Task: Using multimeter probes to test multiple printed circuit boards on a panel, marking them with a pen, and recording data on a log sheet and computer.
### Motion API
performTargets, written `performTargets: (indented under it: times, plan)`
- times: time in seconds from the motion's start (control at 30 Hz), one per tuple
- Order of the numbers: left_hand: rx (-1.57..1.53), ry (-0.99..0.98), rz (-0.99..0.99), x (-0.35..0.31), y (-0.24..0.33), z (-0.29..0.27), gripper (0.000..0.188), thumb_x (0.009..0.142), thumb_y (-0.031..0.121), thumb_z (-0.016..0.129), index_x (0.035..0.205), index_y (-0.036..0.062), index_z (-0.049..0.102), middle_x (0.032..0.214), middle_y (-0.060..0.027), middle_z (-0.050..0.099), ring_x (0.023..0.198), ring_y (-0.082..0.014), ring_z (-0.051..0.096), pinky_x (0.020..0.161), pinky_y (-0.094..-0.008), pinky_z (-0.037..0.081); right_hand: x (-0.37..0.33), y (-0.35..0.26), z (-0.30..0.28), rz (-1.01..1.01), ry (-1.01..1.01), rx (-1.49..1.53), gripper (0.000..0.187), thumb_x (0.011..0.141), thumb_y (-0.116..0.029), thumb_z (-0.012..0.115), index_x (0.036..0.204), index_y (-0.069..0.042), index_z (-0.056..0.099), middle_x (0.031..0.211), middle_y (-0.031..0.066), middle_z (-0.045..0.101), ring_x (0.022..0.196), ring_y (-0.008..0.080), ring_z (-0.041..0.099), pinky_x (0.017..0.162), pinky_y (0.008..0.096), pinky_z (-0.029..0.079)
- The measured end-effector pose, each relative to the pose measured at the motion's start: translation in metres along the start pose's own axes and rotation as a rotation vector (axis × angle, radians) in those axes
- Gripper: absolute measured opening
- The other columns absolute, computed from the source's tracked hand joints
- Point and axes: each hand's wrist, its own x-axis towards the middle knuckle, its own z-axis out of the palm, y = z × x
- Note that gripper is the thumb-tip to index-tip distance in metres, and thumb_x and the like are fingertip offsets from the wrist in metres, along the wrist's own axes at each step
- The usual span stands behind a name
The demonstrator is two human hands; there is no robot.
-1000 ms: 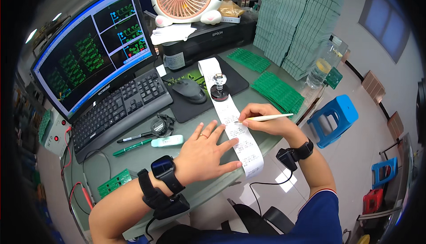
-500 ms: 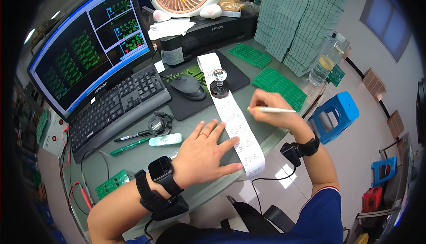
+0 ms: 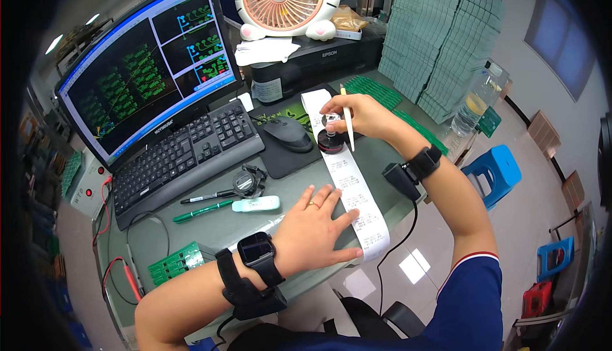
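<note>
A long white paper strip (image 3: 352, 182) with dark printed lines runs across the desk, its near end curling over the edge. My left hand (image 3: 315, 230) lies flat on the desk with fingers spread, its thumb and forefinger touching the strip's left side. At the strip's far part stands a round stamp (image 3: 331, 142) with a black base and a clear knob. My right hand (image 3: 360, 115) closes its fingers around that knob, partly hiding it. A pale, slim pen (image 3: 349, 121) is tucked in the same hand, its tip pointing toward me.
A black mouse (image 3: 288, 133) rests on a mouse pad left of the strip, beside a keyboard (image 3: 185, 150). Pens, a pale-green marker (image 3: 256, 204) and a circuit board (image 3: 176, 263) lie nearer. Behind are a printer (image 3: 312, 64), stacked boards (image 3: 440, 45) and a water bottle (image 3: 470, 109).
My right hand has moved from beside the strip's middle to the far part and closed on the stamp's knob, the pen still in it. My left hand keeps its place on the strip.
</note>
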Motion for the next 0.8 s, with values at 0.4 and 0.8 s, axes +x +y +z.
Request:
performTargets:
  times: [0.4, 0.8]
  plan:
    - [-0.036, 0.004, 0.084, -0.023, 0.025, -0.002, 0.070, 0.086, 0.064, 0.049, 0.135, 0.0141, 0.050, 0.136, -0.0253, 0.043, 0.132, -0.0393, 0.037, 0.112, -0.0536, 0.025, 0.088, 0.049, 0.001, 0.084, 0.127, 0.129, 0.029, 0.075, -0.013, 0.079, 0.098, 0.000, 0.067, 0.083, 0.0075, 0.068, 0.060, 0.0119, 0.062, 0.056, 0.0275, 0.051]
    - [-0.023, 0.027, 0.046, -0.022, 0.034, 0.004, 0.070, 0.084, 0.061, 0.054, 0.136, 0.0155, 0.050, 0.137, -0.0244, 0.043, 0.133, -0.0389, 0.036, 0.111, -0.0555, 0.023, 0.066, 0.031, -0.014, 0.113, 0.188, -0.072, 0.050, 0.081, -0.030, 0.076, 0.122, -0.006, 0.058, 0.117, 0.0152, 0.063, 0.092, 0.0215, 0.065, 0.074, 0.0322, 0.054]
